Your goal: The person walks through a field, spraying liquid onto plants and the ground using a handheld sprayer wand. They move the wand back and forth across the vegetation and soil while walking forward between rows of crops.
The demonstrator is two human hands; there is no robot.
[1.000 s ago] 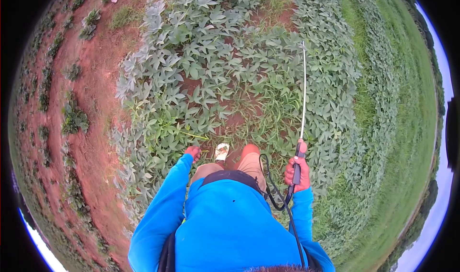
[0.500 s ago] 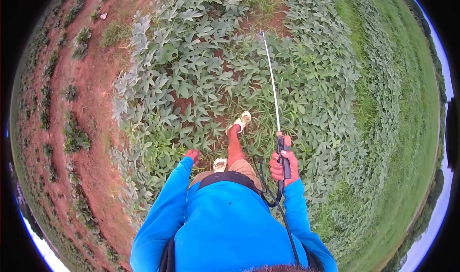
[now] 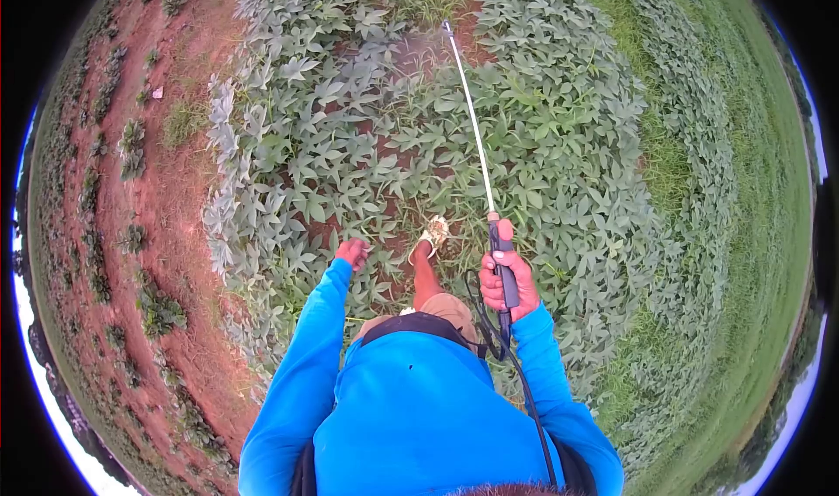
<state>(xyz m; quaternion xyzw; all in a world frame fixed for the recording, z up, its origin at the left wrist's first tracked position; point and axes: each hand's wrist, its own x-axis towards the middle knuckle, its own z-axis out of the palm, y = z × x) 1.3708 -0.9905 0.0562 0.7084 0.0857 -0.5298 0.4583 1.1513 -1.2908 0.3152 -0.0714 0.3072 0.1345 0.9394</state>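
My right hand is wrapped around the dark handle of a sprayer wand, its thumb near the orange-red part on top. The long pale tube points forward over the leaves, and a faint mist hangs by its tip. From the handle's lower end a black hose loops back along my right side. My left hand hangs above the plants at my left, fingers loosely curled and a little apart, with nothing visible in it.
Broad-leaved green plants grow thickly ahead and on both sides. My shoe is on a narrow soil gap among them. Reddish soil with rows of small plants lies left; a grassy strip and more crop rows lie right.
The wand tip has swung left and farther forward, and mist now shows beside it. Both hands have moved forward. The plants have shifted in view, and my rear shoe is now mostly hidden.
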